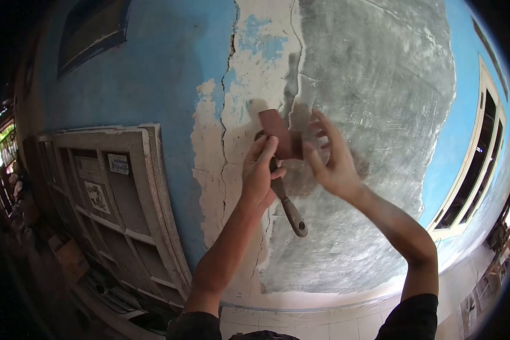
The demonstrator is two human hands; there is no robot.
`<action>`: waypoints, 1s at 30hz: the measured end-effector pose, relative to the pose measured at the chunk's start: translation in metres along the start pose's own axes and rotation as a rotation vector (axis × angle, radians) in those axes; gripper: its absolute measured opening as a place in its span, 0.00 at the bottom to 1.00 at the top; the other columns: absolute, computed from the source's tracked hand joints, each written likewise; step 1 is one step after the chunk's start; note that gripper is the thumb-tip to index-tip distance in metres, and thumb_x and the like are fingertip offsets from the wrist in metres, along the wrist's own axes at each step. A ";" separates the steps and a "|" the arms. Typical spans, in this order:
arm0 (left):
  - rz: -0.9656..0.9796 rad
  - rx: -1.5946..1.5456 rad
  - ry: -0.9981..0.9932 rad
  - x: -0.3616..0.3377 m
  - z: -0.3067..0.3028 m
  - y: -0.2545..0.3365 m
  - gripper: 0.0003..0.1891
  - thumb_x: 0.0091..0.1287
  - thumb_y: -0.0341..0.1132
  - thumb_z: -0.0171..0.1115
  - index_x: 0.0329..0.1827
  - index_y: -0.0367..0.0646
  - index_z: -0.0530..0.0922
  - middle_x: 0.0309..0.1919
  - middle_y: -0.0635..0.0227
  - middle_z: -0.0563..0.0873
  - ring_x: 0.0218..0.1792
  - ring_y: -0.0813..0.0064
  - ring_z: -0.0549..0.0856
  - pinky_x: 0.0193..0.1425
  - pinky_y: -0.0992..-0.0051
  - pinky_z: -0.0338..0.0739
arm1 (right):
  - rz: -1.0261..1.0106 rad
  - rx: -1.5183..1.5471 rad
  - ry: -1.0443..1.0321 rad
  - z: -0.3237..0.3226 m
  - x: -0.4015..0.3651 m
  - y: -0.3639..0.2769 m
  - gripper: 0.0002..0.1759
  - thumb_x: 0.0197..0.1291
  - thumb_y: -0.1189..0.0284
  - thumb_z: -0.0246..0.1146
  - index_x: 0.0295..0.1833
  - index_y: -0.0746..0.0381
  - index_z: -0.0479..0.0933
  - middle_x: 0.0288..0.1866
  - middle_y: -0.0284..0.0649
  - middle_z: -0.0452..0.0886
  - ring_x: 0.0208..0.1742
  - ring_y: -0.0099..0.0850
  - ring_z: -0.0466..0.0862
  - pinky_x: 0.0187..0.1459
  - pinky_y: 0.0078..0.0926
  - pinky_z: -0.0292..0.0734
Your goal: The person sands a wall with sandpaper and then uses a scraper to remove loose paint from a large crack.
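At far left, a weathered paned frame (147, 195) with paper labels on its panels stands upright against the blue wall (173, 85), a cardboard box (69, 258) low beside it. Above the frame is a dark-edged opening (93, 34). To the right, a jagged crack (223, 130) runs down a pale, flaking strip of wall (255, 73).

At center, my left hand (258, 170) is closed around a curled reddish-brown sheet of sandpaper (280, 136), thumb pressed on its face, and a hand tool (292, 214). The tool's worn handle slants down and to the right, a hole near its end; its other end is hidden behind hand and sheet. The sandpaper is in front of the wall, where the pale strip meets gray plaster (379, 113).

Just right of the sheet, my right hand (335, 165) is open, fingers spread and slightly blurred; I cannot tell whether its thumb touches the edge. At far right, beyond the plaster, is a cream-framed window (450, 212).
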State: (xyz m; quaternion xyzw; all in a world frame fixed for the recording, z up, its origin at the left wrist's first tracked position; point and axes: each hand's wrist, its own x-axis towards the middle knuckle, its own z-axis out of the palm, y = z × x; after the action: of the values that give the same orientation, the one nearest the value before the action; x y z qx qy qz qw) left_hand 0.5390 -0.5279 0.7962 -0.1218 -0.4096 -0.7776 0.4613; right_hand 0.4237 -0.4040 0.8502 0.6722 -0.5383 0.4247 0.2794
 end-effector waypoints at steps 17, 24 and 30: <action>0.462 0.233 0.304 0.023 -0.026 0.026 0.16 0.73 0.41 0.58 0.57 0.43 0.73 0.48 0.63 0.79 0.41 0.71 0.81 0.46 0.67 0.77 | 0.199 -0.382 -0.667 -0.042 -0.016 -0.021 0.34 0.71 0.76 0.52 0.81 0.54 0.54 0.50 0.58 0.80 0.30 0.40 0.83 0.28 0.37 0.79; 0.942 1.248 0.208 0.041 -0.083 -0.022 0.08 0.72 0.31 0.55 0.50 0.38 0.71 0.42 0.56 0.74 0.40 0.62 0.76 0.42 0.62 0.73 | -0.137 -0.800 -0.195 -0.052 0.099 -0.006 0.32 0.73 0.75 0.52 0.80 0.55 0.55 0.37 0.48 0.81 0.20 0.34 0.77 0.25 0.27 0.81; 1.313 1.430 0.243 0.054 -0.106 -0.043 0.10 0.73 0.34 0.56 0.48 0.36 0.71 0.40 0.52 0.74 0.39 0.58 0.74 0.39 0.59 0.71 | 0.139 -0.956 -0.400 -0.049 0.171 -0.036 0.35 0.71 0.65 0.55 0.80 0.53 0.53 0.46 0.51 0.84 0.46 0.44 0.87 0.43 0.42 0.86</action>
State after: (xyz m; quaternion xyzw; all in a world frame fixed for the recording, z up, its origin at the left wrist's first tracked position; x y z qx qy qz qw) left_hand 0.4948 -0.6307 0.7368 0.0639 -0.5850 0.0583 0.8064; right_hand 0.4552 -0.4371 1.0260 0.5002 -0.7582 0.0122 0.4181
